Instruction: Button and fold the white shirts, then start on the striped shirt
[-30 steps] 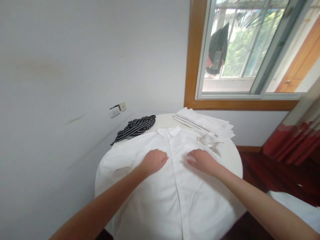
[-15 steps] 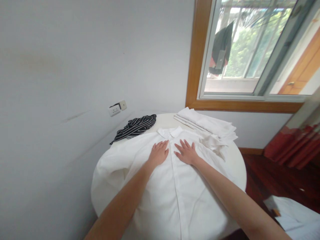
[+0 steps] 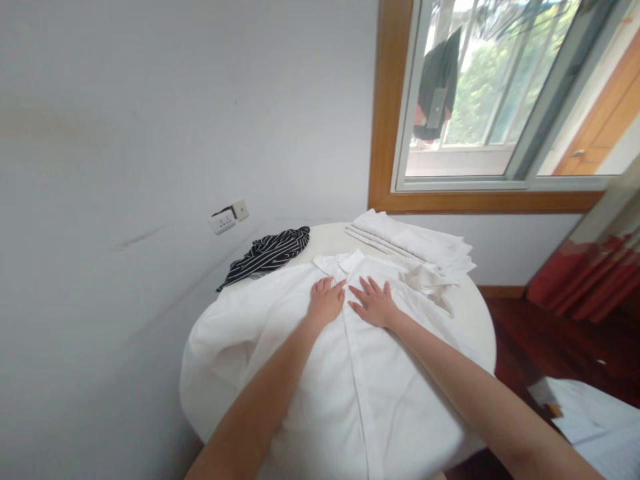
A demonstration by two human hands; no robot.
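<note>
A white button-up shirt [image 3: 350, 380] lies spread front-up over a round white table [image 3: 475, 313], its collar at the far side. My left hand [image 3: 326, 300] rests flat on the shirt's chest just left of the button placket, fingers apart. My right hand [image 3: 373, 303] lies flat just right of the placket, fingers spread. Both hands sit a little below the collar and hold nothing.
A black-and-white striped garment [image 3: 270, 252] lies at the table's far left. A stack of folded white cloth [image 3: 415, 243] sits at the far right. A wall with a socket [image 3: 227, 217] stands left; a wood-framed window [image 3: 480, 107] behind. Dark wooden floor and a red curtain [image 3: 590, 280] are right.
Both hands slid up the shirt toward the collar and flattened out with fingers spread; a second ago they were lower and curled. The hands now lie closer together.
</note>
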